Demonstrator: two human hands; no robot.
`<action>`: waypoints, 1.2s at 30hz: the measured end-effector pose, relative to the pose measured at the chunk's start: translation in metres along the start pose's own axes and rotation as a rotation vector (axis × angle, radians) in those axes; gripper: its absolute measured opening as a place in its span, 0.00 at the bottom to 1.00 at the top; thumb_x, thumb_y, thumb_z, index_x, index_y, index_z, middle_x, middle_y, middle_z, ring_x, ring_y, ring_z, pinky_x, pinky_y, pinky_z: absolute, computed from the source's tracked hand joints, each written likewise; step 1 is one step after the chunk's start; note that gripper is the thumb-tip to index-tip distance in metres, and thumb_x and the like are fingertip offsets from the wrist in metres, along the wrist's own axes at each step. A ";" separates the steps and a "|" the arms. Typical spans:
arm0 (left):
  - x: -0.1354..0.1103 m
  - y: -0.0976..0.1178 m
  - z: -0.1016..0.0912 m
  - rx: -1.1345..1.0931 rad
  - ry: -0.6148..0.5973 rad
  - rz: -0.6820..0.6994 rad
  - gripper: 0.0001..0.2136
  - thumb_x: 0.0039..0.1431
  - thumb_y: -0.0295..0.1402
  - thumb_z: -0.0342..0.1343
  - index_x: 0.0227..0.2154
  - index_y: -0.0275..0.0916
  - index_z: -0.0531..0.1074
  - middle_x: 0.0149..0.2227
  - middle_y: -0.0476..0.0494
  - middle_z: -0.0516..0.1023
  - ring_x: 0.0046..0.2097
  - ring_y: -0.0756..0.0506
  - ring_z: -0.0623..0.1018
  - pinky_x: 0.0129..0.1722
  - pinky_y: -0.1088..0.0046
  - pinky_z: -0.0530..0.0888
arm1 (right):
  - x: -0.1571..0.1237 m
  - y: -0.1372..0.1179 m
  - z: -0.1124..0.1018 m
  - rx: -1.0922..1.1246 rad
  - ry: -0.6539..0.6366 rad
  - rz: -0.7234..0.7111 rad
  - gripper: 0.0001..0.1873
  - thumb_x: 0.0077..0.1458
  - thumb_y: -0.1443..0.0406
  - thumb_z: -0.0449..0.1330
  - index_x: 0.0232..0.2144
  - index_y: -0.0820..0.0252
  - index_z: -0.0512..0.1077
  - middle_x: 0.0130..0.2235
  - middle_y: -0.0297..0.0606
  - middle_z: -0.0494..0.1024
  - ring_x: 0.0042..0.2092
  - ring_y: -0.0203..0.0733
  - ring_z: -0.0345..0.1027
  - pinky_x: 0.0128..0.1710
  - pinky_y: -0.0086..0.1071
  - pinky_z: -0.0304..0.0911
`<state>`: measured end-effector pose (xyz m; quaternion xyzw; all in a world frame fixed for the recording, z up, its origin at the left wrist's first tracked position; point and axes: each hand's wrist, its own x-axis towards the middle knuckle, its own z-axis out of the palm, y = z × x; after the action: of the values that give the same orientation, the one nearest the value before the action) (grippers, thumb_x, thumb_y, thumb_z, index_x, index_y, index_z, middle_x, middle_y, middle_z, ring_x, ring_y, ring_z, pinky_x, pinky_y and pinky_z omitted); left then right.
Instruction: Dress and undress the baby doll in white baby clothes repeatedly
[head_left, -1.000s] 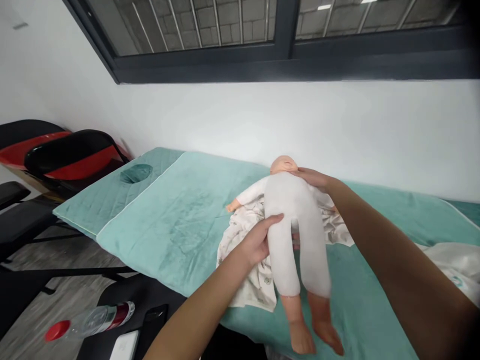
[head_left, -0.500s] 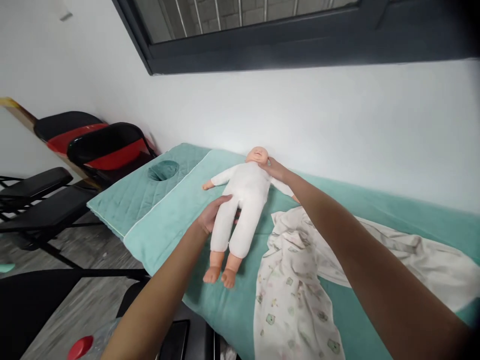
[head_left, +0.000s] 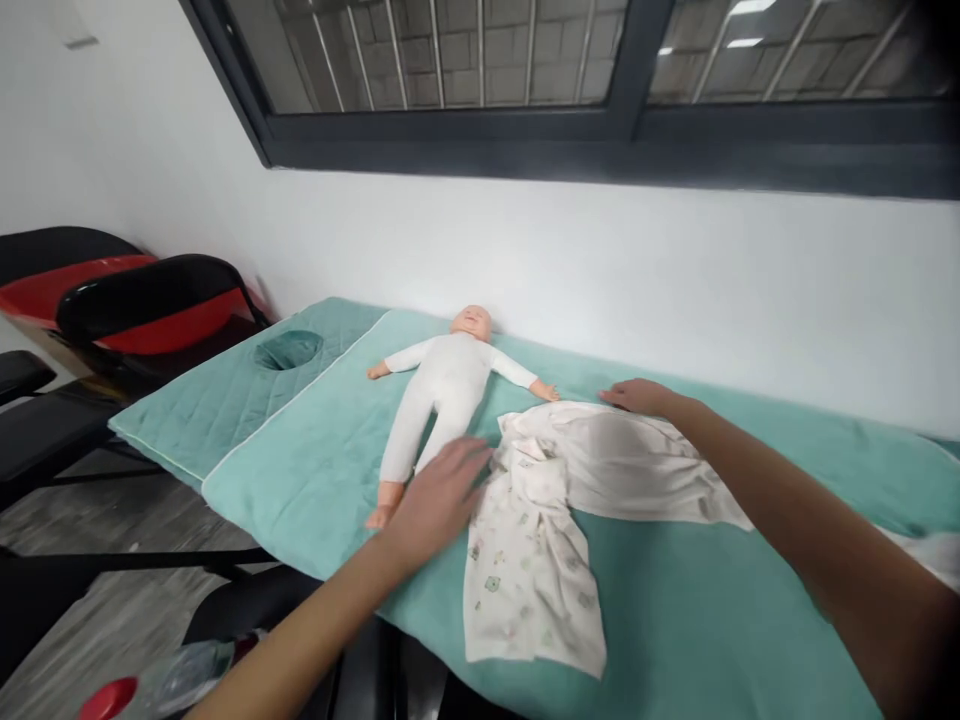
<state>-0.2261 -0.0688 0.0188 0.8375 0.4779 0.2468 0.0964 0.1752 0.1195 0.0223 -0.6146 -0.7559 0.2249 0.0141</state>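
A baby doll [head_left: 450,375] with a white cloth body lies on its back on the green padded bed [head_left: 315,460], arms spread and head toward the wall. Beside it is a white printed baby garment [head_left: 529,570], spread in folds. My left hand [head_left: 446,495], a little blurred, is over the doll's lower leg, hiding one foot. Its fingers stretch toward the garment's left edge; whether they touch it I cannot make out. Past the garment's upper edge is my right hand [head_left: 637,396], fingers extended leftward near the doll's hand and nothing visible in them.
Behind the bed stands a white wall [head_left: 600,270] below a dark-framed barred window [head_left: 450,140]. The bed has a face hole [head_left: 289,350] at its left end. Black and red folding chairs [head_left: 161,310] are at the left. A red-capped bottle [head_left: 187,675] is at the lower left.
Both hands have let go of the doll and moved right, to the garment. The doll lies flatter with both arms spread. The garment has shifted, and the view has turned right.
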 end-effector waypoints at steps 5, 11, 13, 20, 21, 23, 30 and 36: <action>0.030 0.049 0.057 0.146 -0.055 0.045 0.17 0.55 0.25 0.57 0.49 0.38 0.70 0.68 0.34 0.59 0.70 0.32 0.54 0.66 0.45 0.57 | -0.083 -0.003 0.005 -0.131 -0.010 -0.070 0.17 0.53 0.52 0.62 0.23 0.58 0.70 0.33 0.45 0.77 0.37 0.50 0.70 0.38 0.37 0.59; 0.095 0.122 0.062 -0.167 0.193 0.117 0.06 0.57 0.26 0.53 0.37 0.39 0.69 0.63 0.35 0.65 0.66 0.38 0.62 0.64 0.54 0.61 | -0.152 -0.059 0.014 0.205 0.175 -0.305 0.22 0.65 0.47 0.47 0.33 0.58 0.67 0.37 0.36 0.72 0.39 0.41 0.65 0.40 0.32 0.59; 0.106 0.153 0.055 -0.329 0.261 0.148 0.06 0.59 0.26 0.51 0.38 0.39 0.68 0.62 0.36 0.66 0.64 0.40 0.64 0.63 0.58 0.62 | -0.176 -0.068 0.010 0.516 0.234 -0.367 0.23 0.63 0.45 0.49 0.37 0.58 0.66 0.37 0.34 0.71 0.38 0.39 0.65 0.38 0.32 0.60; 0.094 0.210 0.031 -0.606 0.227 0.054 0.13 0.56 0.28 0.54 0.45 0.40 0.67 0.49 0.43 0.74 0.47 0.45 0.74 0.49 0.66 0.71 | -0.238 -0.072 0.004 0.583 0.208 -0.313 0.18 0.51 0.59 0.65 0.43 0.57 0.67 0.41 0.35 0.76 0.41 0.43 0.68 0.42 0.34 0.62; 0.088 0.210 0.028 -0.610 0.212 0.079 0.18 0.55 0.29 0.58 0.49 0.40 0.66 0.53 0.42 0.72 0.51 0.44 0.73 0.53 0.65 0.69 | -0.243 -0.073 0.003 0.555 0.256 -0.319 0.13 0.52 0.61 0.63 0.40 0.57 0.68 0.38 0.34 0.76 0.39 0.43 0.67 0.41 0.34 0.61; 0.077 0.205 0.024 -0.658 0.169 0.123 0.33 0.49 0.32 0.65 0.58 0.41 0.61 0.61 0.38 0.64 0.60 0.40 0.68 0.59 0.62 0.66 | -0.252 -0.077 -0.001 0.573 0.373 -0.384 0.08 0.53 0.64 0.59 0.37 0.57 0.67 0.35 0.31 0.75 0.38 0.42 0.67 0.39 0.33 0.60; 0.058 0.207 0.024 -1.140 0.054 -0.033 0.31 0.48 0.37 0.68 0.56 0.36 0.69 0.54 0.37 0.75 0.54 0.37 0.75 0.56 0.60 0.70 | -0.255 -0.109 -0.012 0.972 0.622 -0.659 0.12 0.51 0.65 0.63 0.40 0.56 0.69 0.40 0.32 0.76 0.42 0.40 0.68 0.43 0.32 0.63; -0.015 0.187 0.033 -1.208 0.603 -0.399 0.24 0.46 0.44 0.67 0.44 0.34 0.77 0.44 0.40 0.81 0.46 0.38 0.79 0.48 0.63 0.76 | -0.236 -0.055 0.036 0.870 0.447 -0.551 0.16 0.59 0.58 0.59 0.48 0.55 0.68 0.51 0.40 0.74 0.51 0.42 0.69 0.51 0.38 0.65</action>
<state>-0.0748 -0.1770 0.0605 0.4289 0.4074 0.6680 0.4514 0.1715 -0.1212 0.0695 -0.3645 -0.7048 0.3683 0.4845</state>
